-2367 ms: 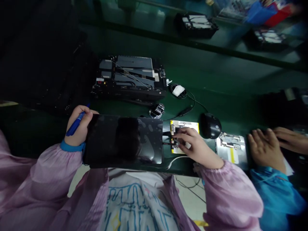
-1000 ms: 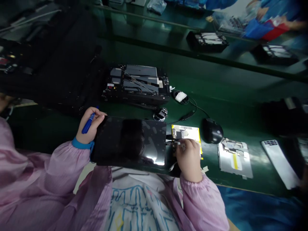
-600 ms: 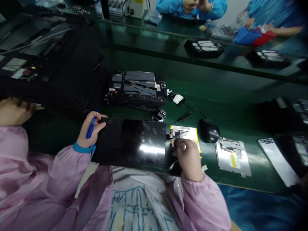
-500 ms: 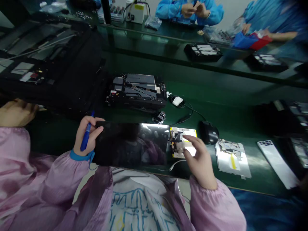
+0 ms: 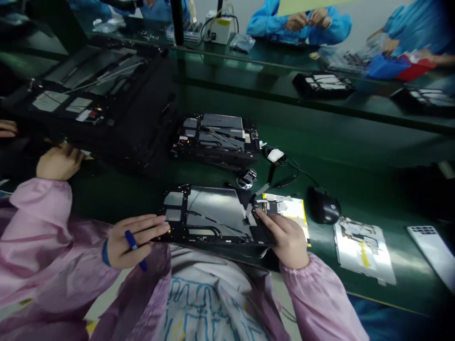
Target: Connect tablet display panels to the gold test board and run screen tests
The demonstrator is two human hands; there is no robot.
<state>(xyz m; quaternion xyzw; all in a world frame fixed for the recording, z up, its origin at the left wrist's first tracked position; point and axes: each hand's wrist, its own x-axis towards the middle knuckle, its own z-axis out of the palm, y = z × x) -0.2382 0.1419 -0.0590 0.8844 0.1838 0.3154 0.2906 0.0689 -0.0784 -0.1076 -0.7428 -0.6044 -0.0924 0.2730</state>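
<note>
One tablet chassis (image 5: pixel 213 215) at the near bench edge, inner side up: dark frame, grey plate, thin wires. Left hand (image 5: pixel 131 241) clasping one blue pen (image 5: pixel 135 244), fingertips on the chassis edge; right hand (image 5: pixel 287 237) curled round its right corner. Behind, a second chassis (image 5: pixel 216 139); beside, one black mouse (image 5: pixel 325 210). Green bench (image 5: pixel 355 156), two workers in blue (image 5: pixel 298 23) across.

the green bench (image 5: pixel 355 156) carries an open tablet frame (image 5: pixel 213 215) at its near edge, a yellow-edged board (image 5: pixel 289 208) just beside it. a black mouse (image 5: pixel 325 211), a metal plate (image 5: pixel 364 248) and a black chassis (image 5: pixel 216 139) also lie on it.
</note>
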